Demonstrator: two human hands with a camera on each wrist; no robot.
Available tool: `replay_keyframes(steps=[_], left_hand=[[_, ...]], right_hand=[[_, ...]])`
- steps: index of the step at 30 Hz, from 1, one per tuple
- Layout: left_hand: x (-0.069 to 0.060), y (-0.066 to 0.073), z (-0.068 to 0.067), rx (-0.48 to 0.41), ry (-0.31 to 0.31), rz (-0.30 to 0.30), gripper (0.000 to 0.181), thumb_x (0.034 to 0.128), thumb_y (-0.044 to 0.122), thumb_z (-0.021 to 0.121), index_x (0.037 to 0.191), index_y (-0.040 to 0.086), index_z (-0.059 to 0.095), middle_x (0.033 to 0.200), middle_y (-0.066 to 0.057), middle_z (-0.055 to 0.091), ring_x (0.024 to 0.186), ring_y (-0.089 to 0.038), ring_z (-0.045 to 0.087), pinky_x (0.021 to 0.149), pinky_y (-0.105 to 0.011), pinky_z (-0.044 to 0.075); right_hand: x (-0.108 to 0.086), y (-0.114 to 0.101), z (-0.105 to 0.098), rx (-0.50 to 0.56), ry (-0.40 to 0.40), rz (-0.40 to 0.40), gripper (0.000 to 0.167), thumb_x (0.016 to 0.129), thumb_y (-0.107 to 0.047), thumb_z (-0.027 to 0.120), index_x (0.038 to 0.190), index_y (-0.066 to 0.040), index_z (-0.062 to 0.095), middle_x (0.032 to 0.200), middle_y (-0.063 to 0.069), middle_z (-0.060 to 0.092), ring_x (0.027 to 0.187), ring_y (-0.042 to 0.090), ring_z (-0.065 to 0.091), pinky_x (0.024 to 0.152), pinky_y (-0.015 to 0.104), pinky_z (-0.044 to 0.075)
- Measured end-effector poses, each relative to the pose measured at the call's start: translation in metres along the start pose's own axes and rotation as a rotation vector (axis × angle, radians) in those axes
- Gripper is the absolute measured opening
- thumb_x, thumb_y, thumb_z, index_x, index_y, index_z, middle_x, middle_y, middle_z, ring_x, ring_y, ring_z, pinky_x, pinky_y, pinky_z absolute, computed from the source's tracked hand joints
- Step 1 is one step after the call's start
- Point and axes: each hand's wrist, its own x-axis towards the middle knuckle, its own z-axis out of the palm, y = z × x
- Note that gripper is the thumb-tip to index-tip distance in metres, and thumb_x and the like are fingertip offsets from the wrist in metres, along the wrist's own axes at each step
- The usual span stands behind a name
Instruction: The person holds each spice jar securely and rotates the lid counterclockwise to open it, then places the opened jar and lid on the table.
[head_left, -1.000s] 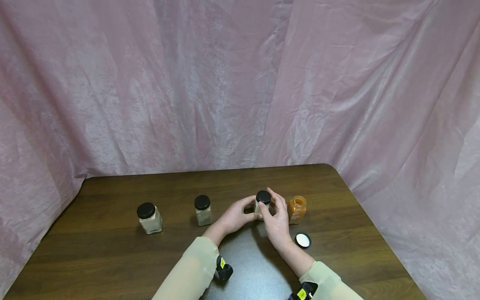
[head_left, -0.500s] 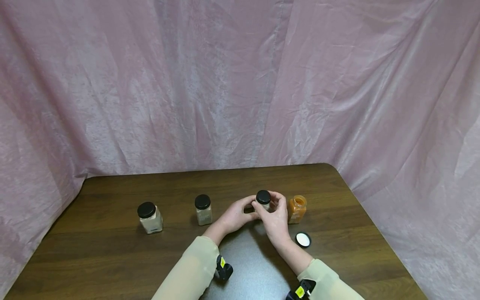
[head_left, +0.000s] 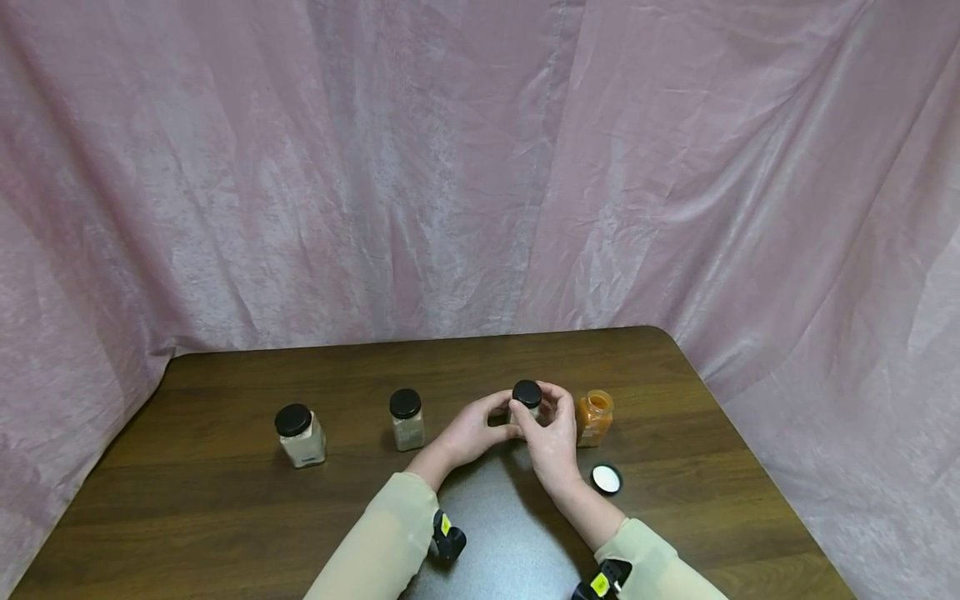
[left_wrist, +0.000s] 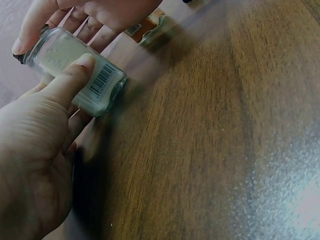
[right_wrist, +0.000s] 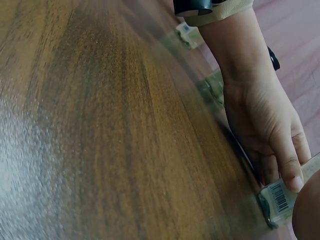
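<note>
A small glass jar (left_wrist: 103,82) with pale contents and a barcode label stands upright between the two hands, right of the table's middle. My left hand (head_left: 469,430) grips its body, the thumb lying across the glass near the label. From the right side, my right hand (head_left: 553,448) pinches the jar's black lid (head_left: 527,392) with thumb and fingers; the left wrist view shows its thumb at the lid's edge. Just right of that hand is an uncapped jar (head_left: 594,422) of orange contents. A loose black lid (head_left: 606,479) with a white inside lies in front of it.
Two more black-lidded jars stand on the left: a squat pale jar (head_left: 302,437) and a nearer-to-middle jar (head_left: 407,421). The wooden table (head_left: 187,517) ends at a pink curtain (head_left: 450,167) behind. Each sleeve carries a wrist camera (head_left: 447,537).
My right hand's fingers have curled in around the lid from a straighter pose, and its thumb has shifted along the lid. My left hand and the other jars stay where they were.
</note>
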Motion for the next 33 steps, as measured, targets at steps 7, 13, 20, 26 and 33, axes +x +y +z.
replay_keyframes(steps=[7, 13, 20, 26, 33], left_hand=[[0.0, 0.0, 0.0, 0.017, -0.009, -0.023, 0.054, 0.0935, 0.03, 0.078, 0.143, 0.023, 0.059, 0.137, 0.006, 0.064, 0.13, -0.019, 0.056, 0.109, -0.044, 0.043], [0.0, 0.002, 0.0, 0.014, -0.009, -0.013, 0.052, 0.0932, 0.03, 0.078, 0.141, 0.023, 0.06, 0.134, 0.006, 0.065, 0.129, -0.019, 0.057, 0.109, -0.044, 0.043], [-0.001, 0.002, -0.001, 0.008, -0.009, 0.003, 0.052, 0.0938, 0.029, 0.078, 0.142, 0.022, 0.06, 0.133, 0.005, 0.066, 0.128, -0.02, 0.058, 0.108, -0.045, 0.044], [-0.002, 0.003, -0.001, 0.018, -0.005, -0.012, 0.055, 0.0937, 0.029, 0.078, 0.144, 0.021, 0.058, 0.135, 0.004, 0.064, 0.128, -0.019, 0.058, 0.109, -0.044, 0.043], [-0.002, 0.002, 0.0, 0.013, 0.0, -0.008, 0.055, 0.0937, 0.028, 0.078, 0.144, 0.02, 0.058, 0.135, 0.003, 0.065, 0.127, -0.019, 0.058, 0.108, -0.043, 0.044]], right_hand=[[0.0, 0.011, -0.002, -0.014, -0.014, -0.019, 0.045, 0.094, -0.005, 0.075, 0.133, 0.0, 0.054, 0.135, 0.017, 0.051, 0.126, 0.035, 0.053, 0.112, 0.051, 0.032], [-0.002, 0.002, 0.0, -0.029, -0.015, -0.057, 0.04, 0.095, 0.001, 0.071, 0.132, 0.005, 0.056, 0.134, 0.022, 0.049, 0.124, 0.04, 0.052, 0.112, 0.059, 0.031], [-0.01, -0.027, 0.001, -0.073, -0.049, -0.083, 0.036, 0.097, 0.002, 0.067, 0.131, 0.009, 0.058, 0.134, 0.023, 0.048, 0.125, 0.035, 0.05, 0.112, 0.059, 0.033], [-0.009, -0.027, -0.001, -0.068, -0.081, -0.109, 0.038, 0.098, 0.001, 0.065, 0.135, 0.008, 0.057, 0.136, 0.023, 0.047, 0.129, 0.034, 0.047, 0.114, 0.06, 0.03], [-0.007, -0.029, -0.003, -0.067, -0.072, -0.168, 0.041, 0.096, 0.002, 0.069, 0.135, 0.009, 0.059, 0.136, 0.023, 0.049, 0.126, 0.029, 0.046, 0.113, 0.06, 0.031]])
